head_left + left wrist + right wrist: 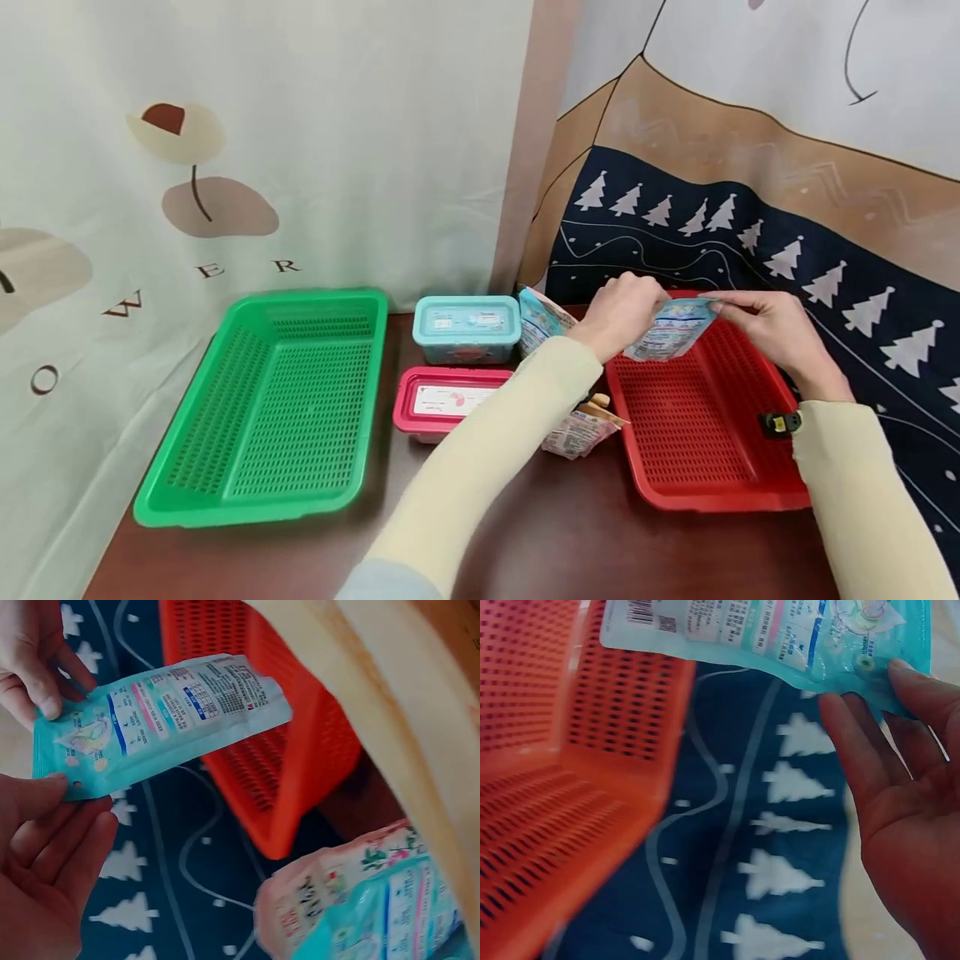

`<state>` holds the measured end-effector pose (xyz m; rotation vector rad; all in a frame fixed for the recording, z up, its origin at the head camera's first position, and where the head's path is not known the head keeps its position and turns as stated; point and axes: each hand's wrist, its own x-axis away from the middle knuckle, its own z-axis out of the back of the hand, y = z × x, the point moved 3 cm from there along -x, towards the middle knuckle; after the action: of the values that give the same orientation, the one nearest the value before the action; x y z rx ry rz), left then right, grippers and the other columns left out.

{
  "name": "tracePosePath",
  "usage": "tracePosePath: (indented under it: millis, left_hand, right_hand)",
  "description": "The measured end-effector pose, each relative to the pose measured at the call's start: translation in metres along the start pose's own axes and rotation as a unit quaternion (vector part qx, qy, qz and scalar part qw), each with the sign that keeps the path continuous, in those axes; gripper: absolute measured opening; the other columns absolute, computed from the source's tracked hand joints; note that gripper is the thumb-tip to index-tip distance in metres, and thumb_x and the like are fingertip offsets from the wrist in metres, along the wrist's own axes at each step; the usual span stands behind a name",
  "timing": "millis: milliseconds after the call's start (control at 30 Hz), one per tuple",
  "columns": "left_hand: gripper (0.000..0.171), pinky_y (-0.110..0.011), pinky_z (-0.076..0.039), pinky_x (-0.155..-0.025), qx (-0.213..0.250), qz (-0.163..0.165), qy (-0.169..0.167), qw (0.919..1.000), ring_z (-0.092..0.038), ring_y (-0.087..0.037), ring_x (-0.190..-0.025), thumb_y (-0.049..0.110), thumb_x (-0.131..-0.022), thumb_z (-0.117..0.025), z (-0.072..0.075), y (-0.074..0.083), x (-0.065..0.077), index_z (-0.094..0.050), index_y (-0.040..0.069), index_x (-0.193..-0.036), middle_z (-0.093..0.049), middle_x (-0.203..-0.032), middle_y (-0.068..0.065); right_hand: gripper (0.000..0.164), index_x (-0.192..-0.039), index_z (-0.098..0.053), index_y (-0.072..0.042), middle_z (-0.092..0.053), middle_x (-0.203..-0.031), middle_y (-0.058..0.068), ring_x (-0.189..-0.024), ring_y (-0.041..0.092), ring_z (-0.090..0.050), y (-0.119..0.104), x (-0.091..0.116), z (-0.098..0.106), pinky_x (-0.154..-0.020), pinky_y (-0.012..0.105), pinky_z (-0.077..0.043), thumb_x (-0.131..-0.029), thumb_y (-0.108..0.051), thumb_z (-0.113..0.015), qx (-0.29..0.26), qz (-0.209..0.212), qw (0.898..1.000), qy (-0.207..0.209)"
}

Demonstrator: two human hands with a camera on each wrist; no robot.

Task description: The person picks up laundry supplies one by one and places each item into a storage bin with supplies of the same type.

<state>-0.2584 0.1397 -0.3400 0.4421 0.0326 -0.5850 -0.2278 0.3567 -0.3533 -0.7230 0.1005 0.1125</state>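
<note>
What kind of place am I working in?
Probably a makeshift, curtained-off tabletop workspace, judging by the dark reddish-brown table, red rectangular perforated plastic basket and pale printed fabric curtain behind.

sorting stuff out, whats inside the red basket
Inside the red basket, the head view shows only bare perforated plastic. The turquoise pouch, left hand and right hand cover parts of its far end, so I can't tell what lies there.

We're watching pink and blue stripes banding a turquoise pouch (161, 712), red and green baskets (678, 425) (300, 417) glowing, white trees (866, 312) marching across navy cloth (750, 268).
</note>
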Motion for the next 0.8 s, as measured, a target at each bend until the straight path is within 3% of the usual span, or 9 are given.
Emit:
tracePosePath:
  millis: [133,233,600,800]
  left_hand:
    - [0.025,-0.027,-0.056,-0.074,-0.027,0.029,-0.002,0.9992,-0.066,-0.008,-0.085,0.015,-0.104,-0.062,-0.015,0.001,-0.012,-0.08,0.028,-0.114,-0.073,-0.106,0.008]
    - [0.023,-0.029,-0.057,-0.073,-0.053,0.04,0.001,0.9978,-0.066,-0.009,-0.085,0.015,-0.104,-0.063,-0.024,0.001,-0.017,-0.079,0.028,-0.112,-0.072,-0.106,0.007]
    - [0.019,-0.029,-0.059,-0.077,-0.103,0.081,0.005,0.9914,-0.07,-0.012,-0.096,0.018,-0.105,-0.059,-0.044,-0.006,-0.018,-0.074,0.023,-0.116,-0.072,-0.112,0.002]
    - [0.019,-0.031,-0.059,-0.079,-0.104,0.099,-0.001,0.9897,-0.07,-0.014,-0.096,0.018,-0.105,-0.06,-0.051,-0.022,-0.016,-0.075,0.021,-0.116,-0.072,-0.112,0.001]
  right_hand:
    - [0.035,-0.128,-0.072,-0.001,-0.07,-0.116,0.02,-0.079,0.013,-0.057,0.019,-0.006,-0.009,-0.059,0.021,-0.045,-0.106,-0.026,-0.062,0.005,-0.011,1.0,0.009]
    - [0.034,-0.126,-0.072,0.001,-0.072,-0.113,0.016,-0.083,0.006,-0.056,0.028,-0.011,-0.016,-0.064,0.017,-0.043,-0.105,-0.024,-0.064,-0.001,-0.009,1.0,0.019]
    - [0.033,-0.129,-0.071,-0.001,-0.071,-0.114,0.001,-0.091,-0.001,-0.057,0.044,-0.023,-0.044,-0.074,0.011,-0.046,-0.105,-0.022,-0.064,-0.05,-0.012,0.998,0.025]
    - [0.034,-0.133,-0.069,-0.001,-0.068,-0.126,0.017,-0.098,0.0,-0.055,0.043,-0.03,-0.062,-0.079,0.011,-0.044,-0.106,-0.02,-0.061,-0.063,-0.002,0.998,-0.008]
